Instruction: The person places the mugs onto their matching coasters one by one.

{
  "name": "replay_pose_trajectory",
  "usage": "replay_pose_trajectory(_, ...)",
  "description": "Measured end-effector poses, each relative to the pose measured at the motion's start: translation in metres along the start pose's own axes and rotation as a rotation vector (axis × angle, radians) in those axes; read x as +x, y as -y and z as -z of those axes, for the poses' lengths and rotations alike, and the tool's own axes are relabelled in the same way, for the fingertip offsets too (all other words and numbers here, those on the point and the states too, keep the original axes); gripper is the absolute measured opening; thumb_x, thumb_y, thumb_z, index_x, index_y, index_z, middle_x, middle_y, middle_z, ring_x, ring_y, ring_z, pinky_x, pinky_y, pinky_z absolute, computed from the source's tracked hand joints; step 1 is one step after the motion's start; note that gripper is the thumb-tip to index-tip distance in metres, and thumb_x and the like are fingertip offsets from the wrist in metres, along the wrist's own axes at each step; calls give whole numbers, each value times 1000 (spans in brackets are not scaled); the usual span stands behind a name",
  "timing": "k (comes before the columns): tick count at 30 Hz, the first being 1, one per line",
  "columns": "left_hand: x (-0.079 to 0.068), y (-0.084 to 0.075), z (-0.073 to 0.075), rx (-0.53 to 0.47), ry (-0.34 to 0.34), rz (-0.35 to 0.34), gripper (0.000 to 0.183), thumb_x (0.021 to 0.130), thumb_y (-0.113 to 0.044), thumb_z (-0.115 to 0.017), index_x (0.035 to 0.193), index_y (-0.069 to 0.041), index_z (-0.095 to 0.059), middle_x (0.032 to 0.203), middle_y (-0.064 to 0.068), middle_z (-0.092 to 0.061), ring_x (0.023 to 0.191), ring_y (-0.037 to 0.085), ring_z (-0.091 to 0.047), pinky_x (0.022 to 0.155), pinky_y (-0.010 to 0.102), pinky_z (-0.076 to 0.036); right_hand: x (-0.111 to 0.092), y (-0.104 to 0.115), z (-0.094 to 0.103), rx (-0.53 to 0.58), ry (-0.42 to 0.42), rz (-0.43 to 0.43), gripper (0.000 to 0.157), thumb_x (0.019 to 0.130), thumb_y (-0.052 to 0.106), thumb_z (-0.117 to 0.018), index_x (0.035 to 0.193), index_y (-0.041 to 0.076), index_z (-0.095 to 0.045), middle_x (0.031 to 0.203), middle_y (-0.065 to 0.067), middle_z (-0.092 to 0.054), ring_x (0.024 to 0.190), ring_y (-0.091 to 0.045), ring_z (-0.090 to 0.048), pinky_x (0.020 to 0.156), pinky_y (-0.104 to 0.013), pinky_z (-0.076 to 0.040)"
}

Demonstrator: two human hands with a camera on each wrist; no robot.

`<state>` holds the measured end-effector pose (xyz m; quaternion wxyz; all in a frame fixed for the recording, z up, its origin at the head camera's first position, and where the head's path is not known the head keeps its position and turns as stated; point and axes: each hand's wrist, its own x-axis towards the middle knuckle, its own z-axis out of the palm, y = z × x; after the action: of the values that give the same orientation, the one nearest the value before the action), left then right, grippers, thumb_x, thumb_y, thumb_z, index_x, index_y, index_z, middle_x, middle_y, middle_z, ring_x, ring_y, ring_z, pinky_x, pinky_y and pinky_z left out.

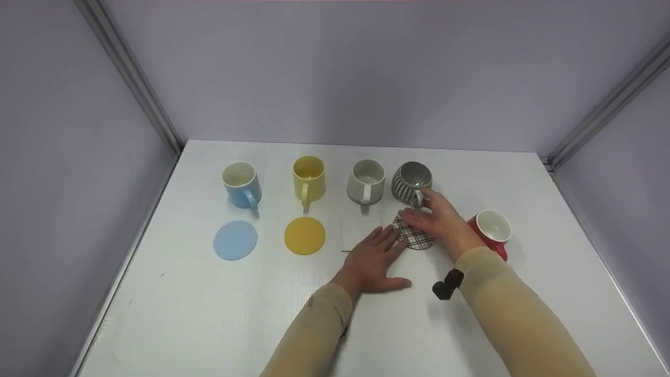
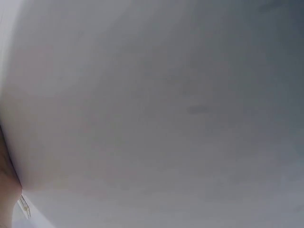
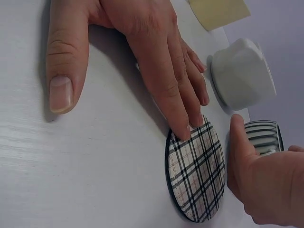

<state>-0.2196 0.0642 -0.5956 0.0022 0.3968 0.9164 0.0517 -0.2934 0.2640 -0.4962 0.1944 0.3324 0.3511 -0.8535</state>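
Observation:
My left hand [image 1: 373, 264] lies flat on the white table with fingers spread and thumb out to the side. Its fingertips [image 3: 181, 130] rest on the edge of a round plaid coaster [image 3: 197, 173], and the hand partly covers a white square coaster [image 1: 356, 230]. Beside the handle of a grey-and-white striped mug [image 1: 404, 187] is my right hand [image 1: 445, 222]. Its fingers are right at the handle, while the straight thumb stands apart, over the plaid coaster. The left wrist view shows mostly blurred pale surface.
A white mug [image 1: 361, 189], a yellow mug [image 1: 314, 186] and a light blue mug [image 1: 243, 191] stand left of the striped one. In front lie a yellow coaster [image 1: 304, 236] and a blue coaster [image 1: 235, 241]. Near my right wrist stands a red mug [image 1: 494, 243]. Walls enclose the table.

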Motion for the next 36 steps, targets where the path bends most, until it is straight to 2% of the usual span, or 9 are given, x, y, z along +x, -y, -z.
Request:
replay_pose_trajectory(6,-1,0,1,8,-7,-2,103,93,-91,-26,171,-24,-23,177,3,-15,163,20,-5,130,36,-2,5,0,1,84,32,-15,76,113,37,-50,171,23,-3,173,-17,-19,157,-34,-31,122,-46,-35)
replay_pose_trajectory(12,-1,0,3,12,-2,-1,103,93,-91,-24,171,-24,-21,177,2,-15,163,19,-6,130,37,-2,7,1,4,126,44,-15,70,113,36,-50,169,18,-13,171,-15,-25,156,-30,-34,122,-43,-35)
replay_pose_trajectory(16,0,-1,3,10,7,1,103,93,-91,-23,171,-24,-21,177,2,-14,163,19,-5,130,36,-1,9,1,6,174,33,-23,67,113,36,-51,168,19,-17,168,-12,-29,153,-25,-37,121,-40,-37)
replay_pose_trajectory(21,-1,0,2,14,-2,-3,103,93,-91,-24,171,-24,-22,177,3,-15,163,20,-5,130,36,-1,11,1,5,266,22,-23,41,113,27,-53,149,16,-37,157,-9,-41,148,-19,-41,118,-38,-41)
replay_pose_trajectory(24,-1,0,1,21,-5,-3,103,93,-91,-23,171,-24,-21,177,3,-15,163,20,-5,130,36,-1,12,0,4,306,20,-22,28,112,22,-54,136,14,-42,152,-7,-46,147,-17,-43,117,-38,-43)
replay_pose_trajectory(30,-1,1,1,26,-5,0,104,93,-92,-22,172,-24,-20,177,2,-13,163,19,-4,130,36,-1,13,-1,3,298,20,-8,25,113,20,-53,134,12,-42,155,-7,-43,145,-17,-43,116,-37,-43)
replay_pose_trajectory(36,-1,0,1,31,-19,-1,102,93,-91,-24,171,-24,-25,177,2,-16,163,19,-7,130,36,-3,13,-1,1,241,-7,32,24,113,20,-53,133,10,-45,133,-8,-51,133,-13,-48,110,-33,-47)
